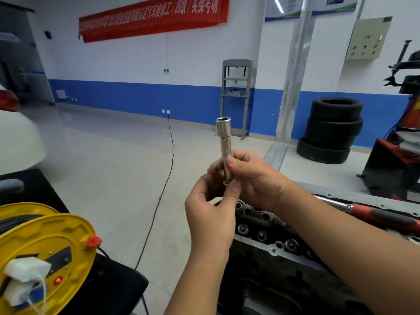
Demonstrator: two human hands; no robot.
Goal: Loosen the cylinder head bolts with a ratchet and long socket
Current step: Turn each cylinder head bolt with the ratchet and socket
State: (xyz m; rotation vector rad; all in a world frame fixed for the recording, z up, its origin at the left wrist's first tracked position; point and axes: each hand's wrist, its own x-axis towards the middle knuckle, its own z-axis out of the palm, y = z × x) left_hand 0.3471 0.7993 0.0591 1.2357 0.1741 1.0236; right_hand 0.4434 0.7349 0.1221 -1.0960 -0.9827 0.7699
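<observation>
Head view: both hands are raised in front of the chest, above the near end of the cylinder head (261, 233). Between them stands the long socket (225, 146), held upright with its open hex end on top. That hold looks like a check of the socket, or a way to bring its drive end within reach of the lower fingers.

The right hand (254, 178) is curled round the socket's lower shaft, thumb laid across the front, so the tool cannot tip. The left hand (211, 212) comes up from below; its thumb and fingertips pinch at the socket's bottom end, where a small metal tip shows. Whether that tip is part of the socket or a separate adapter, I cannot tell.

The ratchet (375, 214), with a chrome shank and red and black grip, lies untouched along the far edge of the engine, behind the right forearm. It seems parked there to be close at hand. By that, the socket is not yet fitted and no bolt has been addressed; individual head bolts cannot be picked out among the round fittings on the head's top face.

At the lower left corner of the view sits a yellow cable reel (45, 253); its black cord (168, 169) runs off across the floor toward the wall. Stacked tyres (331, 130) stand well apart by the blue-banded wall.
</observation>
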